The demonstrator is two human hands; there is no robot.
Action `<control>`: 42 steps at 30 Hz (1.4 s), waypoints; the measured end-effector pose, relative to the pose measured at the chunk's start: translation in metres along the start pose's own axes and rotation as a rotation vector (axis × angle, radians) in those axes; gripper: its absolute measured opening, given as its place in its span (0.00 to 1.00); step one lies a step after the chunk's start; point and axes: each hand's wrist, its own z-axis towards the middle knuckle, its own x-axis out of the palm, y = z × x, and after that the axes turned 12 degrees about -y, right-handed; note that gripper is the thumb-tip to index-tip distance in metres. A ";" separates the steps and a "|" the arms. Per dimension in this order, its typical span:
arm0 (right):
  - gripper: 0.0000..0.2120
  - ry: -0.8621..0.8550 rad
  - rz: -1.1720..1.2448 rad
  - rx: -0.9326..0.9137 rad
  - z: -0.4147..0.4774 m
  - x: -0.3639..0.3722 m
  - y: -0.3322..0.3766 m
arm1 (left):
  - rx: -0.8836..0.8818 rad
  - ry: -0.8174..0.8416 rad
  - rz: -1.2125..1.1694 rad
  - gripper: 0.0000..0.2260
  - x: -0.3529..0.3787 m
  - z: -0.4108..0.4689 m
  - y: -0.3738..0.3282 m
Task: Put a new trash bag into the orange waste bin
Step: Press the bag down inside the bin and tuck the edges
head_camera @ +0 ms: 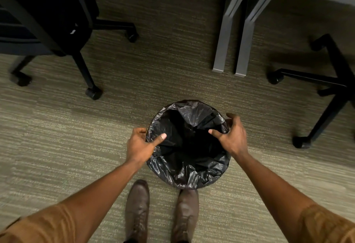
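Nearest, two brown leather shoes (161, 214) stand on the striped carpet (57, 146), toes pointing far; the right toe almost touches the near side of the bin. Just beyond them the waste bin (228, 121) stands upright on the floor, its orange wall almost wholly hidden by the black trash bag (184, 173), which lines the inside and is folded down over the rim all round; only a sliver of bin shows at the right edge by the fingers. The left hand (139, 144) grasps the bag at the left of the rim, thumb lying inside the opening and fingers curled over the outside. The right hand (233, 137) has its grip on the bag at the right of the rim, thumb inside, fingers bent over the edge. Both forearms reach in from ochre sleeves (48, 225) at the near corners.

Farther off, a black office chair (57, 21) with castors stands at the far left, two grey bench legs (230, 40) rise far centre-right, and a second chair base (326, 89) lies at the right, all well apart from the bin
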 end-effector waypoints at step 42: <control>0.19 -0.134 0.502 1.109 -0.143 0.067 -0.008 | -0.493 0.016 -0.167 0.09 0.022 -0.044 0.025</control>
